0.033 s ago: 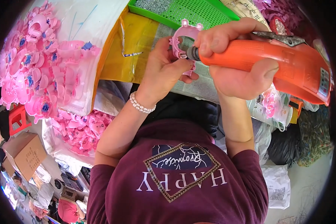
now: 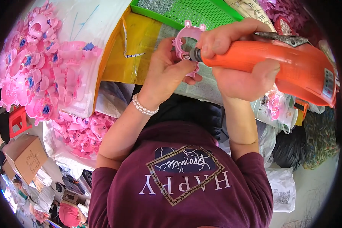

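My left hand is closed round a pink ring-shaped plastic part, pinching its near side. Small prongs stand out along the part's edge. In my right hand is an orange electric screwdriver, gripped round its body near the front. Its dark nose points left and meets the pink part beside my left fingertips. The screwdriver's tip and any screw under it cannot be made out. A pearl bracelet circles my left wrist.
Beyond my hands lies a green perforated tray with many small metal screws. On the left, pink parts with blue bits are heaped on a white surface. A sack of pink pieces stands below it. Plastic bags are at the right.
The screwdriver and my right hand have shifted very slightly to the left. My left hand and the pink part look unmoved.
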Action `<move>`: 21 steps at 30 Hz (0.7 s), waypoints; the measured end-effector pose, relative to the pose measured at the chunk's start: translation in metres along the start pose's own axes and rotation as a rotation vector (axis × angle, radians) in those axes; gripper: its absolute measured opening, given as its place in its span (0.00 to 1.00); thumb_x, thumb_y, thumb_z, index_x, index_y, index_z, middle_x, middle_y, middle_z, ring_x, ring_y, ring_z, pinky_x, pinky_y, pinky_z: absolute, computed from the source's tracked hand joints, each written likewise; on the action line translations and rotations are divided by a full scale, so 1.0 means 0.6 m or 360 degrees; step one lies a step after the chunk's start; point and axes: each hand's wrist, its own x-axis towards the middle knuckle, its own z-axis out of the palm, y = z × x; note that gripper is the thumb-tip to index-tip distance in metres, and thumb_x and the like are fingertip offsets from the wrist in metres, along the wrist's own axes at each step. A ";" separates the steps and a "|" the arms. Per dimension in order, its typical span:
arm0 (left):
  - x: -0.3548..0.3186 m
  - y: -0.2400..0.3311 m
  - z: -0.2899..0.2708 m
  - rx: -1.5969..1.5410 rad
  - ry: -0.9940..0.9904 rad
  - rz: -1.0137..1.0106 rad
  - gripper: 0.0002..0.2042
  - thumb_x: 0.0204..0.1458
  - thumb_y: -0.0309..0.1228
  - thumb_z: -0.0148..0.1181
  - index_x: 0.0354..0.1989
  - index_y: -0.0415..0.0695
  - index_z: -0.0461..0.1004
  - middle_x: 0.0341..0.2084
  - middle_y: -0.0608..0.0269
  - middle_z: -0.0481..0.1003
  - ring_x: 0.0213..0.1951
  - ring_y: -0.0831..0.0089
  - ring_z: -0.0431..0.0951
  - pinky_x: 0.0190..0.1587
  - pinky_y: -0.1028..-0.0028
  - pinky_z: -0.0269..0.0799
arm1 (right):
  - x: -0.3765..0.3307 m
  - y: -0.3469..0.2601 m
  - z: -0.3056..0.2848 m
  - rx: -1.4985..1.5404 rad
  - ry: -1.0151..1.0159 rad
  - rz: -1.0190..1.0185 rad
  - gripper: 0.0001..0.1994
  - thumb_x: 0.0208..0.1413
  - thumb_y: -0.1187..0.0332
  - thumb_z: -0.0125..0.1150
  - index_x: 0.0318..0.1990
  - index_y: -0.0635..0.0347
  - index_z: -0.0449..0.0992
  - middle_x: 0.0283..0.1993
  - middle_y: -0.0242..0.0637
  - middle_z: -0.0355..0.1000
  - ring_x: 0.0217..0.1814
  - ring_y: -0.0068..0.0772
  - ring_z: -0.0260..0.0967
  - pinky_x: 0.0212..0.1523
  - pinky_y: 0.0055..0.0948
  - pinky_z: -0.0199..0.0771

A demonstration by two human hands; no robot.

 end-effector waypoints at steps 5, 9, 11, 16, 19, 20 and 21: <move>-0.001 -0.008 0.005 -0.0039 0.0091 0.0069 0.17 0.46 0.18 0.54 0.45 0.33 0.58 0.30 0.54 0.74 0.23 0.68 0.79 0.21 0.75 0.76 | 0.002 0.006 -0.002 -0.0044 -0.0207 -0.0088 0.34 0.45 0.34 0.50 0.36 0.63 0.65 0.26 0.38 0.66 0.25 0.35 0.64 0.35 0.40 0.67; 0.002 -0.009 0.003 -0.0038 0.0079 0.0132 0.17 0.46 0.18 0.54 0.45 0.33 0.58 0.29 0.54 0.73 0.22 0.68 0.78 0.21 0.74 0.77 | -0.003 0.010 0.003 -0.0062 -0.0146 -0.0052 0.35 0.44 0.34 0.51 0.39 0.63 0.65 0.28 0.37 0.66 0.28 0.34 0.64 0.37 0.40 0.66; 0.002 -0.003 0.005 -0.0040 0.0083 0.0046 0.17 0.45 0.17 0.53 0.45 0.33 0.58 0.30 0.54 0.73 0.23 0.68 0.78 0.22 0.74 0.77 | -0.004 0.006 0.005 -0.0116 -0.0056 0.0001 0.35 0.43 0.33 0.51 0.40 0.61 0.65 0.29 0.36 0.66 0.29 0.34 0.64 0.38 0.39 0.66; -0.011 -0.001 -0.006 0.0026 0.0129 0.0091 0.18 0.45 0.17 0.54 0.45 0.34 0.58 0.31 0.55 0.72 0.23 0.68 0.78 0.22 0.73 0.77 | -0.003 -0.030 0.021 0.0345 -0.0075 -0.0003 0.39 0.37 0.27 0.49 0.48 0.49 0.67 0.30 0.32 0.64 0.29 0.32 0.60 0.37 0.38 0.60; -0.038 -0.003 -0.011 0.0227 0.0169 0.0273 0.20 0.42 0.20 0.58 0.44 0.36 0.60 0.30 0.58 0.71 0.24 0.73 0.75 0.24 0.74 0.73 | -0.005 -0.048 0.016 0.0482 0.0107 0.0017 0.33 0.37 0.33 0.56 0.44 0.48 0.70 0.26 0.29 0.59 0.26 0.29 0.55 0.34 0.33 0.55; -0.037 -0.010 -0.005 0.0416 0.0135 0.0376 0.20 0.41 0.22 0.60 0.44 0.37 0.61 0.29 0.59 0.71 0.23 0.74 0.74 0.24 0.74 0.72 | -0.008 -0.065 0.002 0.0514 0.0167 0.0026 0.31 0.35 0.36 0.59 0.41 0.49 0.71 0.25 0.28 0.57 0.26 0.28 0.54 0.33 0.31 0.53; -0.031 -0.038 -0.010 0.0716 0.0248 0.0845 0.21 0.40 0.25 0.61 0.44 0.39 0.61 0.27 0.58 0.70 0.22 0.72 0.72 0.25 0.73 0.67 | -0.013 -0.070 -0.009 0.0348 0.0264 -0.0006 0.31 0.34 0.36 0.61 0.40 0.50 0.71 0.24 0.28 0.56 0.26 0.27 0.52 0.33 0.29 0.50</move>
